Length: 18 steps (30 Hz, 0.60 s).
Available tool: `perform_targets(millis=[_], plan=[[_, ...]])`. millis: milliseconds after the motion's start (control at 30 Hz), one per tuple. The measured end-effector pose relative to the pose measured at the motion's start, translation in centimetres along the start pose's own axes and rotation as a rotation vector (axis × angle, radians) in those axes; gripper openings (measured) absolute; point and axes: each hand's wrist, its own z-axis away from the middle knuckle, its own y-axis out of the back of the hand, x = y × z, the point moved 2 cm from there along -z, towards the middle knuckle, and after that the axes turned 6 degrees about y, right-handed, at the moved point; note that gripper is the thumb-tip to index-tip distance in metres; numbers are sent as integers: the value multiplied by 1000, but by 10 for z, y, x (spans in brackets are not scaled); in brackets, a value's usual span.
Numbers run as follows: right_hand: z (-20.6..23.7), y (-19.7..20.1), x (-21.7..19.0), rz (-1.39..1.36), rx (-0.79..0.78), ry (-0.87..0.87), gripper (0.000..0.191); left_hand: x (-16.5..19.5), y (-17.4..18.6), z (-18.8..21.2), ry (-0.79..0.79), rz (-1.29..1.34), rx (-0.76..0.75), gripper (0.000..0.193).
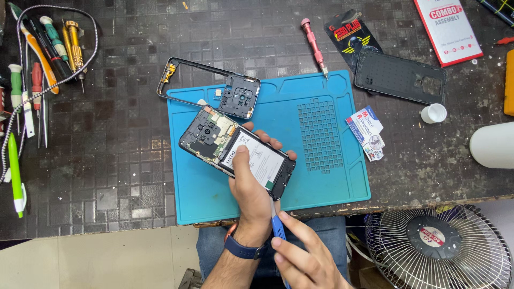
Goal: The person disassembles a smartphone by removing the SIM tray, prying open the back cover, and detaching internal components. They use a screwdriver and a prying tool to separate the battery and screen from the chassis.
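My left hand [250,184] grips an opened phone [211,136] over the blue work mat [321,182], thumb pressed on its white battery [262,158], fingers wrapped around the far edge. The phone's circuit board and camera parts show at its upper left end. My right hand [302,257] holds a blue-handled tool [278,225] whose thin tip points up to the phone's lower end. The phone's black middle frame [238,96] lies apart at the mat's top left corner.
A black back cover [399,75] and a pink screwdriver [314,45] lie behind the mat. Several screwdrivers [51,43] and a cable sit at the far left. A small white cap [433,113], packets and a white bottle [492,144] are at the right. A fan [439,249] stands below the table edge.
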Motion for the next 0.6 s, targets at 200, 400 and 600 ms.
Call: perform_targets(millis=[200,400,600], plan=[[4,-14,-5,-246,400,-349,29,3,0,-1,19,28,17,44],[-3,-11,-7,140,-23,-39,28,0,2,-3,5,68,-35,46],[-10,-3,-3,172,-94,46,26,1,2,-2,2,7,6,48]])
